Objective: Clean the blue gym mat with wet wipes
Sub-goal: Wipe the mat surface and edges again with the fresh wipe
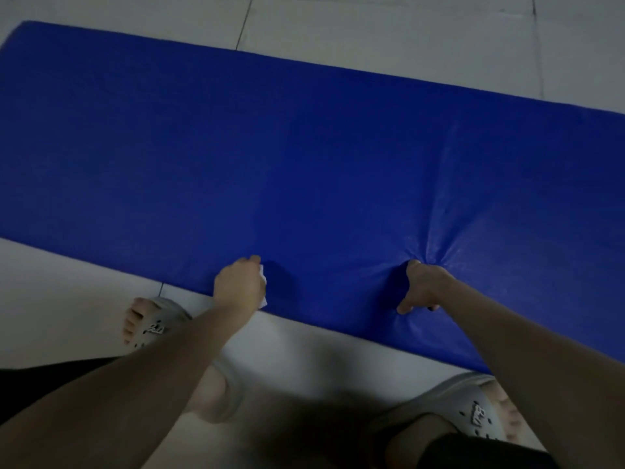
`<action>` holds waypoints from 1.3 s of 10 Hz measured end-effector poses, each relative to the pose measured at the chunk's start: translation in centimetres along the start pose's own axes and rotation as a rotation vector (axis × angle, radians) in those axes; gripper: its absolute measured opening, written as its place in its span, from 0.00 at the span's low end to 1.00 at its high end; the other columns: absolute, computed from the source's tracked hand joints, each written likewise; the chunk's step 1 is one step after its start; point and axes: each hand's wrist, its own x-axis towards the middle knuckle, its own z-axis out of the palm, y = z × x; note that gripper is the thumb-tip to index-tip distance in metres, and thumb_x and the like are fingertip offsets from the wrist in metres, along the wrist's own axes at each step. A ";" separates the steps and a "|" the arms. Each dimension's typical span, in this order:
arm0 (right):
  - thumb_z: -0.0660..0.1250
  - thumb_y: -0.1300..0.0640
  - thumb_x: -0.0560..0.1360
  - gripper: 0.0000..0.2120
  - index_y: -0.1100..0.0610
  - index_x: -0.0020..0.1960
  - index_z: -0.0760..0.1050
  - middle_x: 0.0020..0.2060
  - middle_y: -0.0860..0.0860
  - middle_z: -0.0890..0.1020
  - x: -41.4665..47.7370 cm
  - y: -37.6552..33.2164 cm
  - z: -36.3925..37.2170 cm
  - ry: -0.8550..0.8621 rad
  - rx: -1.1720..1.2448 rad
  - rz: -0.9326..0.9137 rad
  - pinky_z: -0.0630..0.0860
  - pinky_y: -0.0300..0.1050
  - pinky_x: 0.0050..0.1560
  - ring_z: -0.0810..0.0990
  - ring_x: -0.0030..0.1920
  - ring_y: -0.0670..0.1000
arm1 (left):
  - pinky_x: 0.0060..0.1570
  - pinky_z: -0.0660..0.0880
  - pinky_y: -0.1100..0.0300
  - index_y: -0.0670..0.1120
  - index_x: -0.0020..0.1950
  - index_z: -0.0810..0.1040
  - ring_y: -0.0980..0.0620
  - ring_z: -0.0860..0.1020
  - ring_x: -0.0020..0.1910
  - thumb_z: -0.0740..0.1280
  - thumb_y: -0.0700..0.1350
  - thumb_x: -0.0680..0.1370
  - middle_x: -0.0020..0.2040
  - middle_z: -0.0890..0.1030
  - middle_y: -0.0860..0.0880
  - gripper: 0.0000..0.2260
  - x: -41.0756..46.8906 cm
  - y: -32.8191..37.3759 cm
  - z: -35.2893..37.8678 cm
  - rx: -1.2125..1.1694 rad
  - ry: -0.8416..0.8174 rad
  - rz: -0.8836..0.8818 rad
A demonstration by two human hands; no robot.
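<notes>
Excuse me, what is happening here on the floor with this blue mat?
A person crouches at the near edge of the blue gym mat, which lies flat on a pale tiled floor. The left hand holds a white wet wipe against the mat close to that edge. The right hand presses down into the mat further right, and the cover wrinkles around it. Both feet, in grey clogs, stand on the floor.
</notes>
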 end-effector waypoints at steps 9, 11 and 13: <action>0.65 0.57 0.77 0.22 0.60 0.66 0.61 0.43 0.58 0.79 0.8 0.5 0.2 -0.032 0.129 0.035 0.78 0.43 0.34 0.82 0.35 0.54 | 0.43 0.72 0.54 0.45 0.50 0.77 0.45 0.79 0.47 0.60 0.46 0.84 0.52 0.81 0.47 0.08 -1.5 0.9 1.3 0.076 -0.002 0.260; 0.62 0.53 0.79 0.34 0.61 0.78 0.49 0.70 0.64 0.65 -0.9 -0.2 1.5 0.074 0.105 0.056 0.77 0.47 0.52 0.75 0.64 0.62 | 0.51 0.74 0.49 0.41 0.59 0.73 0.38 0.78 0.52 0.59 0.45 0.83 0.58 0.78 0.39 0.10 -1.5 -2.9 1.1 -0.209 0.032 -0.295; 0.66 0.45 0.78 0.32 0.60 0.74 0.58 0.70 0.64 0.66 -4.3 -3.0 3.9 0.113 0.331 0.040 0.74 0.52 0.64 0.74 0.66 0.63 | 0.66 0.67 0.52 0.43 0.78 0.64 0.44 0.71 0.68 0.56 0.55 0.80 0.74 0.68 0.45 0.29 0.6 -0.6 1.4 -1.348 0.070 -1.041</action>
